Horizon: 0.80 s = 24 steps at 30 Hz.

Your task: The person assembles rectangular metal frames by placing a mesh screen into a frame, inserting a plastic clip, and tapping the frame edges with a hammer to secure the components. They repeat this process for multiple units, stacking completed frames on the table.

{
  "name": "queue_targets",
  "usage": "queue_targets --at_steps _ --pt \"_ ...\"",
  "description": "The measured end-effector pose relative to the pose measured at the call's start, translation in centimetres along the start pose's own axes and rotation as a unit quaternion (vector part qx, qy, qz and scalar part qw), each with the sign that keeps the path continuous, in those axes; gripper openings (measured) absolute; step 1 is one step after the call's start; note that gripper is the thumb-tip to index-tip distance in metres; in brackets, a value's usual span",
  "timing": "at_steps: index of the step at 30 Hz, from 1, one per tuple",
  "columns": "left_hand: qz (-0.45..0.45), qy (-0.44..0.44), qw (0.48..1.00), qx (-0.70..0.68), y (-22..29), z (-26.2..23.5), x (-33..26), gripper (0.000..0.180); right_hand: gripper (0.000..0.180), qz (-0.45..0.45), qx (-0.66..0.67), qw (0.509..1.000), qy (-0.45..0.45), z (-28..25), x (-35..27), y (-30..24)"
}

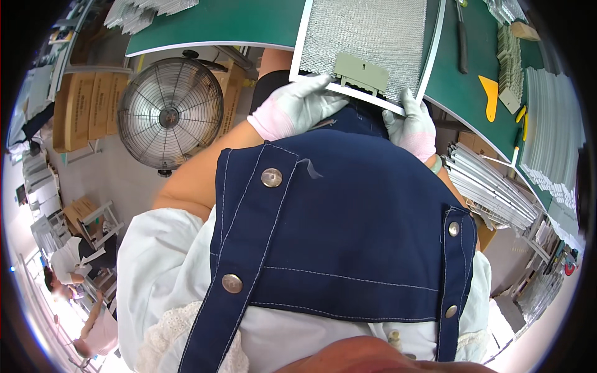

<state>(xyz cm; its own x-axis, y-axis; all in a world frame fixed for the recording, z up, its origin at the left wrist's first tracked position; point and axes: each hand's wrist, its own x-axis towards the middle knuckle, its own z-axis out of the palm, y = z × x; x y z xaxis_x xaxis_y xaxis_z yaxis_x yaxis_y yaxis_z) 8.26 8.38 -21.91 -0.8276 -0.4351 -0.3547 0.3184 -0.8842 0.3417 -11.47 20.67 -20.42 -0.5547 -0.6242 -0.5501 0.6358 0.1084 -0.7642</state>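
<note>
A mesh filter panel (367, 37) with a white frame lies partly on the green table, its near edge reaching over my lap. My left hand (297, 107), in a white and pink glove, grips the frame's near left corner, thumb above and fingers below. At the near right corner my right hand (413, 127), gloved alike, is closed on the frame with its thumb on the edge. Between the hands, a grey-green plastic piece (362, 73) with prongs rests on the mesh by the near edge of the frame.
On the green table (249, 22) to the right lie a yellow scraper (489, 96), a dark-handled tool (462, 46), a row of grey-green plastic pieces (509, 62) and stacked white strips (550, 124). A large floor fan (169, 115) and cardboard boxes (87, 112) stand at left. Other people work at far left.
</note>
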Motion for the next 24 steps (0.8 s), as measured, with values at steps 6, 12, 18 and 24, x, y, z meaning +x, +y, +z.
queue_targets --at_steps 6,12,18,24 --pt "0.008 0.089 0.99 0.11 -0.6 1.9 0.2 0.025 0.027 0.006 0.014 1.0 -0.019 0.7 0.3 0.3" --pt "0.002 0.204 0.97 0.135 -0.8 3.5 0.6 0.017 0.024 0.015 -0.003 1.0 -0.013 0.8 0.4 0.1" --pt "0.002 0.222 0.963 0.154 -1.0 3.1 1.1 0.016 0.024 0.018 0.008 0.999 -0.044 0.6 0.1 -0.1" --pt "-0.029 0.19 0.974 0.121 -0.7 2.7 1.0 0.021 0.023 0.02 0.007 0.999 -0.036 0.8 0.0 -0.1"
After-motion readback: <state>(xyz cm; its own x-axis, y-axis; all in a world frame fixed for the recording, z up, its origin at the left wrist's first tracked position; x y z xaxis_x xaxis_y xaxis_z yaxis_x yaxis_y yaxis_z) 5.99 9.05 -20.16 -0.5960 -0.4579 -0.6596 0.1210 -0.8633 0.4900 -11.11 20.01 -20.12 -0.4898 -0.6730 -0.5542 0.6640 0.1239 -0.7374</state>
